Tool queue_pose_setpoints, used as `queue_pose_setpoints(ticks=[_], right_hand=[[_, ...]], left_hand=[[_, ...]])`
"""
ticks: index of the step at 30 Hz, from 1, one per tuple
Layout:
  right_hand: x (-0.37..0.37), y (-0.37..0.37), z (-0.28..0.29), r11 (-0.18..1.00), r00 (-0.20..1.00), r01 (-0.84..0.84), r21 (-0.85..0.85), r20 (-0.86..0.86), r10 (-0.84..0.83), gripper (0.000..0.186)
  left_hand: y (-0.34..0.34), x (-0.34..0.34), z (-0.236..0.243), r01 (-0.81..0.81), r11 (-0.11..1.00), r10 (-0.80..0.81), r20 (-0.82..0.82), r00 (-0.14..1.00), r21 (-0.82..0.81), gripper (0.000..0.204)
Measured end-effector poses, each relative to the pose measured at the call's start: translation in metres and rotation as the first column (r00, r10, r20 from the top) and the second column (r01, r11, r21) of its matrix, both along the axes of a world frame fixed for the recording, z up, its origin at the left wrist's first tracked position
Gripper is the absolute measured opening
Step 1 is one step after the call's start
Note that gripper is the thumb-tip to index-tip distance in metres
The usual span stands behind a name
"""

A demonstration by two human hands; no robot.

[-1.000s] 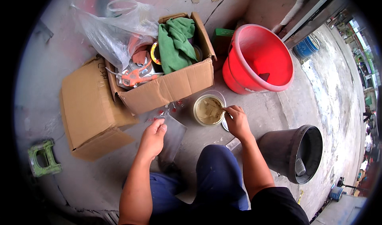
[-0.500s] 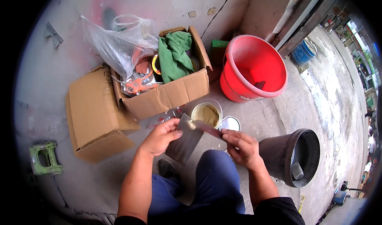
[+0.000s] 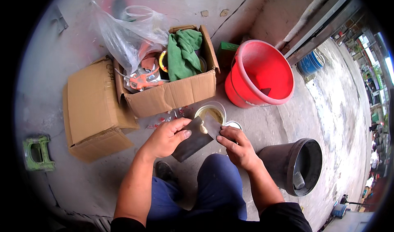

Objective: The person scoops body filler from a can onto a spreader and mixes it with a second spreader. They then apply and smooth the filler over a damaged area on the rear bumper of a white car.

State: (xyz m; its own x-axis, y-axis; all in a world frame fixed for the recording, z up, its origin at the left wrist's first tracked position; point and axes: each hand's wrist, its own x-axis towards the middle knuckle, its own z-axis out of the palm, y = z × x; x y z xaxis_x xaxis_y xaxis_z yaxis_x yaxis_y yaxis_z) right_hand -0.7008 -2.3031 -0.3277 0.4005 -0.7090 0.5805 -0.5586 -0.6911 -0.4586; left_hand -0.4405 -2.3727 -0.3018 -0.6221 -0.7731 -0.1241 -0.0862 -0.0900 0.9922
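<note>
My left hand (image 3: 166, 137) pinches a dark flat plate (image 3: 191, 145) by its upper left edge, held tilted above my knee. My right hand (image 3: 237, 148) grips a smaller dark scraper blade (image 3: 212, 127) whose tip lies on the plate. A small blob of beige putty (image 3: 202, 129) sits where the two meet. Just beyond the hands, an open round tin of beige putty (image 3: 210, 110) stands on the concrete floor, with its lid (image 3: 234, 125) beside it on the right.
An open cardboard box (image 3: 172, 94) holds a green cloth (image 3: 182, 53), tools and a clear plastic bag (image 3: 127, 35). Another cardboard box (image 3: 94, 109) lies to its left. A red bucket (image 3: 262, 74) stands at right, a black bucket (image 3: 297, 166) nearer. A green stool (image 3: 37, 152) sits far left.
My right hand left the tin and now holds the blade against the plate. My left hand lifted the plate off the floor toward my knee. A putty blob now sits on it.
</note>
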Motion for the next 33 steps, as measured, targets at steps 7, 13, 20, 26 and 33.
queue_pose_setpoints(ticks=[7, 13, 20, 26, 33], right_hand=[[-0.008, -0.007, 0.0, 1.0, 0.98, 0.009, 0.005, -0.198, -0.008, 0.049], [-0.022, 0.011, -0.034, 0.773, 0.628, 0.162, 0.614, 0.54, -0.56, 0.031], [-0.049, -0.008, -0.035, 0.609, 0.741, 0.508, 0.61, 0.052, -0.67, 0.025], [-0.045, -0.059, -0.076, 0.657, 0.814, 0.563, 0.501, -0.474, -0.337, 0.023], [-0.02, -0.104, -0.107, 0.694, 0.714, 0.55, 0.465, -0.692, -0.103, 0.021]], left_hand=[[0.001, 0.006, 0.003, -0.132, 0.965, 0.157, 0.094, 0.983, -0.224, 0.025], [0.004, 0.004, 0.003, -0.299, 0.835, 0.334, -0.005, 0.942, -0.462, 0.021], [0.005, 0.007, -0.012, -0.522, 0.829, 0.484, -0.21, 0.849, -0.2, 0.025], [0.003, 0.0, -0.012, -0.526, 0.83, 0.475, -0.261, 0.84, -0.183, 0.025], [0.009, 0.003, -0.014, -0.567, 0.794, 0.509, -0.267, 0.818, -0.221, 0.025]])
